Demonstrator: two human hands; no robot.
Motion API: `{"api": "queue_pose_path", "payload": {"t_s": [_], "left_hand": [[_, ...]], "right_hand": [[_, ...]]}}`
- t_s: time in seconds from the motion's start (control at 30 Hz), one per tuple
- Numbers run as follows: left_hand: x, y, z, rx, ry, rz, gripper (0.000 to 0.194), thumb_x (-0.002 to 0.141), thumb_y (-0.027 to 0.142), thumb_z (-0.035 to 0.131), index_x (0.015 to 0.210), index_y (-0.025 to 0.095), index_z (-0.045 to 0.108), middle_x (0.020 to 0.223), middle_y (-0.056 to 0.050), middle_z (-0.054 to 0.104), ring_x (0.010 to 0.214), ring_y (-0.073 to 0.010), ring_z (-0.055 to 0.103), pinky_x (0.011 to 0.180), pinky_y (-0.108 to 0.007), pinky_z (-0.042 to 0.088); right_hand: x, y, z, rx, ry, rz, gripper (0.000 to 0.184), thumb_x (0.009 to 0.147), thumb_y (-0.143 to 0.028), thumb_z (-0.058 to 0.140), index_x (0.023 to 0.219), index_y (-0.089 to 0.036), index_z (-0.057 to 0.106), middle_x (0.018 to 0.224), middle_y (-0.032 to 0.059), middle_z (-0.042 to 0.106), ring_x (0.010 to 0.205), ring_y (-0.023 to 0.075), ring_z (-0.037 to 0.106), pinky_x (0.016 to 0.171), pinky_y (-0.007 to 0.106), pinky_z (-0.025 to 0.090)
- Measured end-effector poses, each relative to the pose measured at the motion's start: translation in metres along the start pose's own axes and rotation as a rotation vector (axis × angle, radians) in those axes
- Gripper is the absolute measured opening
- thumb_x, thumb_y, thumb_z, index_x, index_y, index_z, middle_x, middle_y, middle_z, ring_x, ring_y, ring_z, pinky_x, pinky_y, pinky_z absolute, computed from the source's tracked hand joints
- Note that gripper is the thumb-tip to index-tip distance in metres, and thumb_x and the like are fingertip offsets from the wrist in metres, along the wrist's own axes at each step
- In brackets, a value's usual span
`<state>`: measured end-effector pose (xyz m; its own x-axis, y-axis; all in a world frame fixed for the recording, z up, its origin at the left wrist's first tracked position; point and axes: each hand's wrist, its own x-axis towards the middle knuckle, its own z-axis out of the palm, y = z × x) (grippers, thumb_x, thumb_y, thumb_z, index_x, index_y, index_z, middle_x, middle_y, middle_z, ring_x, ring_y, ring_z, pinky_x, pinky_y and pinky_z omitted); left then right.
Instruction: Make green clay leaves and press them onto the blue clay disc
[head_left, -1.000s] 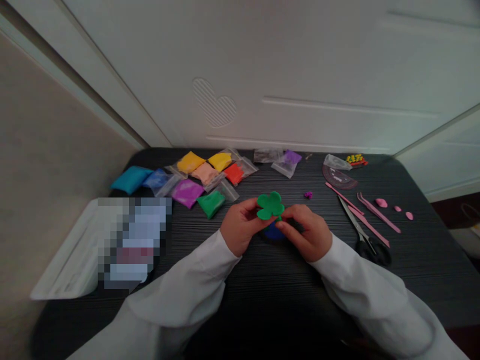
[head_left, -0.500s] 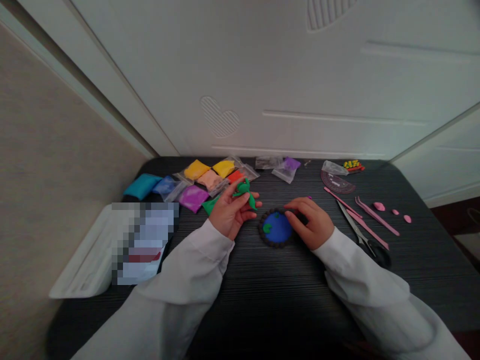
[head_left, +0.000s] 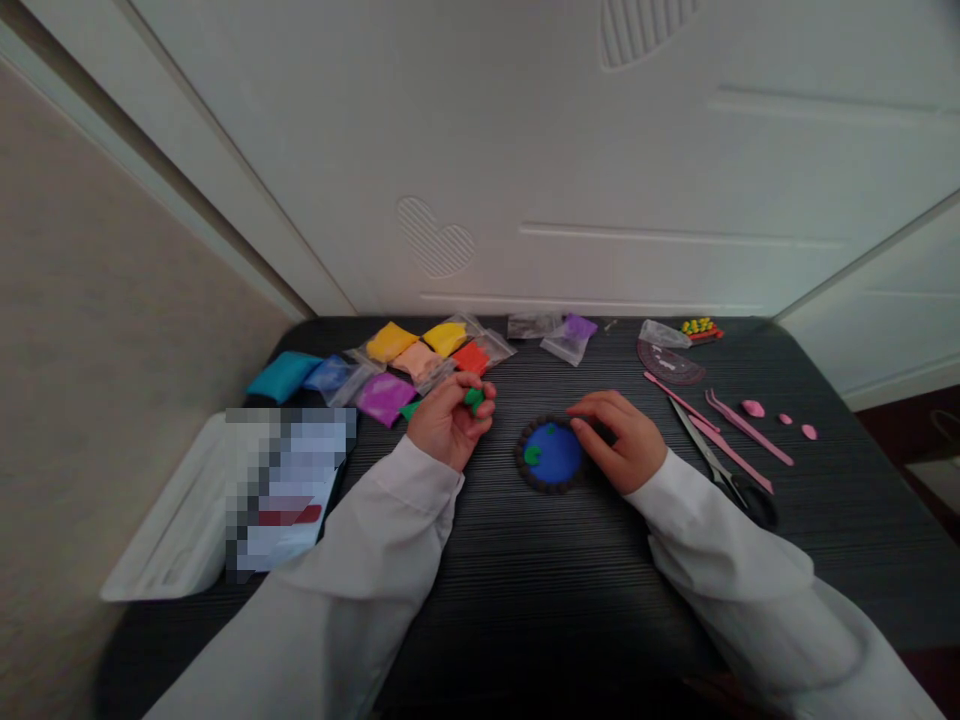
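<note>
My left hand (head_left: 452, 420) is closed around a piece of green clay (head_left: 474, 400), above the table and left of a round clay pond. Most of the green clay is hidden by the curled fingers. The clay pond (head_left: 562, 462) lies flat, with a blue middle, a dark beaded rim and two small green clay pieces, one of them a notched leaf (head_left: 532, 456). Beside its right edge rests my right hand (head_left: 621, 440), thumb and forefinger apart and holding nothing. Its fingertips are at the rim; whether they touch it I cannot tell.
Bags of coloured clay (head_left: 386, 398) lie at the back left, near a white tray (head_left: 161, 515) and a blurred sheet. To the right are scissors (head_left: 724, 470), pink tools (head_left: 750, 428), pink clay lumps (head_left: 753, 408) and a protractor (head_left: 670, 362). A white panel (head_left: 480, 150) stands behind the table.
My left hand has closed its fingers over the green clay, whose leafy shape showed before, and has drawn slightly left. My right hand stays by the pond's rim. The view has shifted slightly.
</note>
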<state>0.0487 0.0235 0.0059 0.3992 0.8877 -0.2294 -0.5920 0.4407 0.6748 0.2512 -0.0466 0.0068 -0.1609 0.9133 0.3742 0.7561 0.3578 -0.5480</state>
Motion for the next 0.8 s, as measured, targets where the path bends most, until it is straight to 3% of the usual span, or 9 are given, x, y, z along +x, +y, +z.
{"api": "queue_pose_path", "payload": {"t_s": [0.3, 0.4, 0.53, 0.67, 0.8], "left_hand": [[-0.0006, -0.0015, 0.0039, 0.100, -0.010, 0.028, 0.027, 0.066, 0.006, 0.047, 0.087, 0.022, 0.048, 0.063, 0.003, 0.050, 0.041, -0.0036, 0.038, 0.035, -0.011, 0.020], [-0.0003, -0.0030, 0.0026, 0.137, 0.001, 0.061, 0.021, 0.061, 0.003, 0.047, 0.074, 0.018, 0.051, 0.064, 0.002, 0.051, 0.042, -0.0039, 0.040, 0.036, -0.013, 0.020], [-0.0002, -0.0052, 0.0006, 0.185, 0.008, 0.100, 0.013, 0.054, 0.000, 0.046, 0.051, 0.012, 0.045, 0.071, -0.001, 0.054, 0.043, -0.0033, 0.039, 0.036, -0.014, 0.019], [0.0003, -0.0055, -0.0018, 0.206, 0.007, 0.133, 0.013, 0.054, 0.003, 0.044, 0.055, 0.013, 0.052, 0.072, -0.004, 0.055, 0.047, -0.0063, 0.042, 0.037, -0.017, 0.022], [0.0018, -0.0052, -0.0040, 0.163, -0.105, 0.091, 0.016, 0.061, 0.018, 0.044, 0.061, 0.011, 0.059, 0.080, -0.008, 0.054, 0.058, -0.0107, 0.046, 0.042, -0.021, 0.029]], "right_hand": [[-0.0006, -0.0005, 0.0005, -0.007, -0.015, 0.001, 0.018, 0.079, -0.023, 0.046, 0.090, -0.018, 0.059, 0.088, 0.0071, 0.059, 0.087, 0.0160, 0.054, 0.080, 0.031, 0.045], [-0.0017, 0.0009, 0.0020, -0.029, -0.041, 0.004, 0.019, 0.079, -0.024, 0.046, 0.092, -0.018, 0.058, 0.091, 0.0073, 0.058, 0.089, 0.0166, 0.054, 0.081, 0.032, 0.045], [-0.0040, 0.0045, 0.0054, -0.104, -0.103, 0.030, 0.024, 0.078, -0.028, 0.045, 0.097, -0.017, 0.057, 0.092, 0.0084, 0.059, 0.089, 0.0185, 0.054, 0.081, 0.034, 0.046], [-0.0051, 0.0056, 0.0079, -0.176, -0.153, 0.052, 0.030, 0.078, -0.032, 0.045, 0.103, -0.016, 0.055, 0.093, 0.0093, 0.058, 0.088, 0.0202, 0.054, 0.080, 0.036, 0.045], [-0.0034, -0.0002, 0.0084, -0.254, -0.118, 0.003, 0.028, 0.079, -0.030, 0.044, 0.101, -0.020, 0.058, 0.095, 0.0083, 0.057, 0.086, 0.0198, 0.051, 0.077, 0.036, 0.043]]}}
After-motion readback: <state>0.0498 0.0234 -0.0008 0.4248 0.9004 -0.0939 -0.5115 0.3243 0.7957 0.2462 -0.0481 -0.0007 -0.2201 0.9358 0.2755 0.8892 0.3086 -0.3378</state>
